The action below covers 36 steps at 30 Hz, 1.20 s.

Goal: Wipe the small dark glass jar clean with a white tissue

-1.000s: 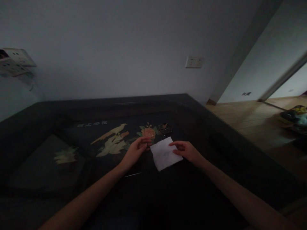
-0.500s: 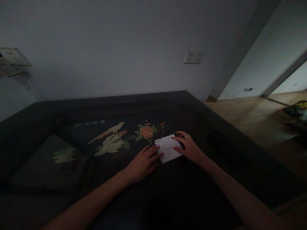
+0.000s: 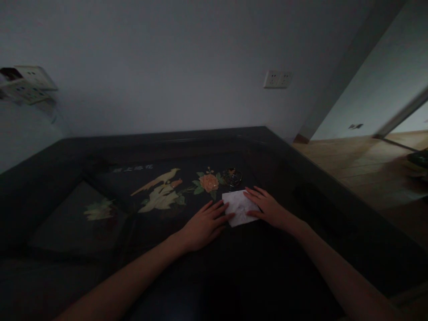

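A small white folded sheet (image 3: 241,206), creased like tissue or paper, lies on the dark glossy tabletop (image 3: 200,272). My left hand (image 3: 204,225) rests flat at its left edge, fingers stretched out and fingertips on the sheet. On the other side, my right hand (image 3: 265,207) has its fingers spread, with the tips on the sheet's right edge. Just behind the sheet is a round, shiny, wire-like object (image 3: 233,177), too dim to name. An orange flower design (image 3: 209,182) decorates the tabletop left of it.
A bird design (image 3: 160,180) and written characters mark the tabletop farther left. Behind the table rises a pale wall with a double socket (image 3: 278,79). More sockets (image 3: 33,82) are at far left. Wooden floor (image 3: 347,156) stretches beyond the table's right edge.
The camera view has shifted slightly, so everything sits a bit farther right. My right hand lies flatter on the sheet, and the sheet looks a little less tilted.
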Each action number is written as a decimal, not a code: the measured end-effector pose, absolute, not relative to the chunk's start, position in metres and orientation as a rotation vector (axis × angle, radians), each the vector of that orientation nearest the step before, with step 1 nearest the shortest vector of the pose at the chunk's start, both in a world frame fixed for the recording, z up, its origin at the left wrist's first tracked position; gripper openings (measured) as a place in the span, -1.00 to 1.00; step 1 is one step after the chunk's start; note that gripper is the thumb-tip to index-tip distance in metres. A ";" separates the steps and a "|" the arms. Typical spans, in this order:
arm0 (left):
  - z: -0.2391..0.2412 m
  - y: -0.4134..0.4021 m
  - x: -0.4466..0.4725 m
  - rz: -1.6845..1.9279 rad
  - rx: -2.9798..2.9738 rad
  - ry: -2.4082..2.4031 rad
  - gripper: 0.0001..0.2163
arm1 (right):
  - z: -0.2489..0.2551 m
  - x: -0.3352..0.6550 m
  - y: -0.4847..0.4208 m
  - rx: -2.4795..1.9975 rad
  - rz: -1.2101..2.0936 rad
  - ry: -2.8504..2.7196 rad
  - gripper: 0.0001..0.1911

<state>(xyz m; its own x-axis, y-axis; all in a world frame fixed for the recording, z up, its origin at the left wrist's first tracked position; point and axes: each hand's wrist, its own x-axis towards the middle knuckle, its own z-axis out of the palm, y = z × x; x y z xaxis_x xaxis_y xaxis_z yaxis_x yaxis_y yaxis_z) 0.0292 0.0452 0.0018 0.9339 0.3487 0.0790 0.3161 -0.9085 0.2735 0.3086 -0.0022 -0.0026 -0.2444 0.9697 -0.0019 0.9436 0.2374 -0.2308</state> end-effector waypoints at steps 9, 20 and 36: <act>0.025 0.023 0.003 0.497 2.469 0.699 -0.72 | 0.036 0.265 -0.014 -1.464 0.358 -2.030 -0.69; 0.009 -0.017 -0.042 0.347 2.335 0.707 -0.80 | 0.001 0.157 -0.048 -1.010 0.797 -2.386 -0.81; 0.004 -0.008 -0.041 0.260 2.258 0.644 -0.79 | -0.005 0.159 -0.042 -0.926 0.779 -2.488 -0.84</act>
<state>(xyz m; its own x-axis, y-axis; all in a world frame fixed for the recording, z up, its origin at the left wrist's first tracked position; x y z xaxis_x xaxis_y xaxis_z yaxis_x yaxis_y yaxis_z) -0.0410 -0.0084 0.0044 0.8520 0.5235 -0.0117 0.3687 -0.5840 0.7232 0.1594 -0.0422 -0.0046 -0.7143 0.6842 0.1472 0.4781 0.6306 -0.6114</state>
